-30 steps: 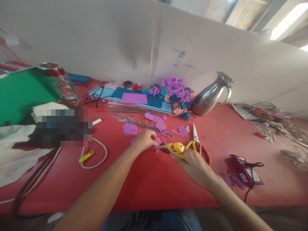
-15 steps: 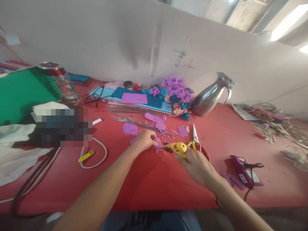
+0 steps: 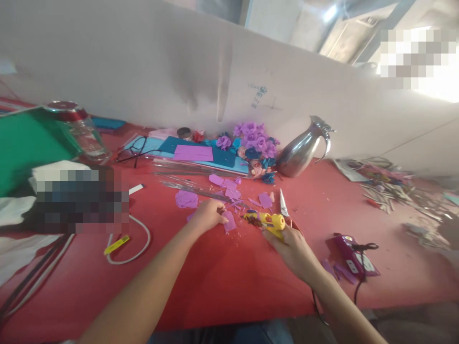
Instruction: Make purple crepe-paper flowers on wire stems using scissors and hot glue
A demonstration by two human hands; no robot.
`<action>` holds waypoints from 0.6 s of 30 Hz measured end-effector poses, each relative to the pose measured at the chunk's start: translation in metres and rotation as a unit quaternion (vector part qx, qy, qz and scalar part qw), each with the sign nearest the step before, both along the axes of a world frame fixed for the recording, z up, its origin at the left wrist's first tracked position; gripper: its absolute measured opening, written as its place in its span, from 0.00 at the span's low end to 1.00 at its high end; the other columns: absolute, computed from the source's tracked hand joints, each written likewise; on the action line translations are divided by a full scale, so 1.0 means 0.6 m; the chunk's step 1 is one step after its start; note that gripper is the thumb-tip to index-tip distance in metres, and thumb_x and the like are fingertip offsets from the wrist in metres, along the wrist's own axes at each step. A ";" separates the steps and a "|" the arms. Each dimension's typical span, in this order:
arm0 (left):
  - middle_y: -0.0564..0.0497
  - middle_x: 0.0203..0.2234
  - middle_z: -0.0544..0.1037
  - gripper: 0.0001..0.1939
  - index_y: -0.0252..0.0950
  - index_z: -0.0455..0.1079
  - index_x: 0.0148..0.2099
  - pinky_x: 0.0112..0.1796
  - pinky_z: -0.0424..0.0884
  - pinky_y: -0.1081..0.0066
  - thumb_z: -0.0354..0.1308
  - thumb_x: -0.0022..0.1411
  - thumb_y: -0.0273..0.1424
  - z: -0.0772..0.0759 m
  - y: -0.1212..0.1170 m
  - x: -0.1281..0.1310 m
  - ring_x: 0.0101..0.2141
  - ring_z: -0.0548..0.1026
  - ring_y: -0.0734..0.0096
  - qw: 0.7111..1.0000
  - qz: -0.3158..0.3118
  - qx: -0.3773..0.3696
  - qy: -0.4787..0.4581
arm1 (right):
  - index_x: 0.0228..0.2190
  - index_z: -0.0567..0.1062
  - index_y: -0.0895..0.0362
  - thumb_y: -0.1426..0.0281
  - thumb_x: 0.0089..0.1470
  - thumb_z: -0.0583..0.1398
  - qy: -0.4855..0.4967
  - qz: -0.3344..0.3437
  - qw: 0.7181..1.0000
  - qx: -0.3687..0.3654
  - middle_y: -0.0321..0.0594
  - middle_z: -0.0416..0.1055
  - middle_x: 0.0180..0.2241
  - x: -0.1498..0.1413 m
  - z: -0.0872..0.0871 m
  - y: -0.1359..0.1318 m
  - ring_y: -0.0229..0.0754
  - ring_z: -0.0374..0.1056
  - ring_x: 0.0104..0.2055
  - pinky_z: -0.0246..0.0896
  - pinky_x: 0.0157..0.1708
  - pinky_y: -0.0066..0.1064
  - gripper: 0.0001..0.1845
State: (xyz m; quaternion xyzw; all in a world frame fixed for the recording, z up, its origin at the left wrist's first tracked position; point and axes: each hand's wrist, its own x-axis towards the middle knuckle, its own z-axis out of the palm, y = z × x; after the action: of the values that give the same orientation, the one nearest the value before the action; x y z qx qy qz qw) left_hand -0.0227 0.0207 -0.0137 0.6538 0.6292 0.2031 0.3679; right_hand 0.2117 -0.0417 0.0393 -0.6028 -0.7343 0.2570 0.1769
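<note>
My left hand [image 3: 208, 215] pinches a purple paper petal [image 3: 230, 222] by its left side, low over the red table. My right hand [image 3: 291, 246] is wrapped round the grip of a yellow hot glue gun [image 3: 267, 220]. The gun's nozzle points left, a short gap from the petal. Scissors [image 3: 283, 203] lie just behind the gun, blades pointing away, their handles partly hidden by my right hand. Several cut purple pieces [image 3: 232, 192] and a stack of petals [image 3: 186, 199] are spread behind my left hand, beside thin wires [image 3: 193, 187].
Purple paper flowers [image 3: 253, 136] and a metal jug [image 3: 299, 150] stand at the back. A glass jar [image 3: 86, 136], eyeglasses [image 3: 134, 152] and a looped white cable [image 3: 148, 234] are leftward. A purple box with a dark cord [image 3: 353, 255] lies right; another person's hand [image 3: 448, 229] shows at the right edge.
The glue gun has drawn back a little to the right, away from the petal. My left hand still holds the petal. Another person's hand has appeared at the right edge, and the view has shifted slightly.
</note>
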 end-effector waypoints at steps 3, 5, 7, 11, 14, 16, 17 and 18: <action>0.57 0.16 0.66 0.08 0.36 0.63 0.19 0.25 0.54 0.73 0.61 0.40 0.31 0.003 0.000 -0.002 0.24 0.66 0.71 1.000 -0.005 0.009 -0.003 | 0.25 0.68 0.56 0.55 0.55 0.52 0.098 -0.036 0.995 -0.006 0.35 0.61 0.20 0.022 -0.011 -0.001 0.38 0.58 0.23 0.52 0.22 0.28 0.18; 0.57 0.17 0.66 0.09 0.37 0.62 0.19 0.26 0.54 0.73 0.60 0.41 0.30 0.003 0.001 -0.003 0.25 0.66 0.71 1.000 -0.012 0.015 -0.003 | 0.26 0.67 0.56 0.51 0.54 0.53 0.189 -0.057 0.980 -0.014 0.33 0.59 0.19 0.034 -0.018 -0.004 0.36 0.55 0.21 0.51 0.21 0.27 0.21; 0.58 0.16 0.64 0.10 0.37 0.60 0.18 0.26 0.54 0.73 0.59 0.41 0.32 0.001 0.004 -0.004 0.25 0.65 0.71 1.000 -0.018 0.015 0.002 | 0.28 0.69 0.57 0.49 0.52 0.55 0.257 -0.076 0.963 -0.005 0.33 0.59 0.20 0.041 -0.025 -0.007 0.35 0.54 0.21 0.52 0.21 0.27 0.23; 0.57 0.17 0.64 0.10 0.37 0.60 0.20 0.26 0.53 0.72 0.58 0.42 0.34 -0.006 0.010 -0.008 0.25 0.65 0.70 0.999 -0.026 0.009 0.017 | 0.32 0.71 0.58 0.48 0.49 0.57 0.311 -0.087 0.946 0.028 0.36 0.63 0.24 0.042 -0.029 -0.011 0.36 0.56 0.24 0.56 0.23 0.28 0.25; 0.57 0.18 0.65 0.10 0.37 0.60 0.20 0.26 0.54 0.73 0.57 0.42 0.35 -0.009 0.012 -0.009 0.25 0.65 0.70 0.999 -0.032 0.005 0.013 | 0.32 0.70 0.58 0.46 0.48 0.57 0.323 -0.085 0.942 0.038 0.37 0.63 0.24 0.038 -0.031 -0.010 0.36 0.56 0.24 0.57 0.24 0.28 0.26; 0.57 0.18 0.65 0.10 0.37 0.60 0.21 0.26 0.54 0.73 0.57 0.42 0.35 -0.009 0.011 -0.009 0.25 0.65 0.70 0.999 -0.034 0.002 0.011 | 0.32 0.70 0.58 0.46 0.49 0.57 0.322 -0.082 0.943 0.037 0.34 0.60 0.23 0.036 -0.034 -0.007 0.35 0.53 0.22 0.54 0.23 0.27 0.26; 0.57 0.18 0.65 0.10 0.37 0.60 0.21 0.26 0.54 0.73 0.57 0.43 0.35 -0.008 0.011 -0.009 0.25 0.65 0.70 0.999 -0.033 0.002 0.014 | 0.32 0.70 0.58 0.47 0.49 0.56 0.321 -0.082 0.943 0.034 0.33 0.58 0.21 0.034 -0.037 -0.004 0.34 0.51 0.21 0.52 0.22 0.27 0.25; 0.57 0.18 0.64 0.10 0.37 0.59 0.21 0.26 0.53 0.73 0.57 0.43 0.35 -0.007 0.010 -0.008 0.25 0.64 0.70 0.999 -0.033 0.005 0.018 | 0.32 0.70 0.58 0.48 0.50 0.56 0.320 -0.087 0.943 0.031 0.32 0.56 0.20 0.032 -0.039 -0.001 0.33 0.50 0.21 0.50 0.21 0.26 0.25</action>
State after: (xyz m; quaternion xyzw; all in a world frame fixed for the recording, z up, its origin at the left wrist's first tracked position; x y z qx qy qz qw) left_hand -0.0277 0.0266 -0.0177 0.6792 0.6131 0.1824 0.3599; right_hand 0.2312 -0.0424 0.0159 -0.5443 -0.5913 0.3969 0.4434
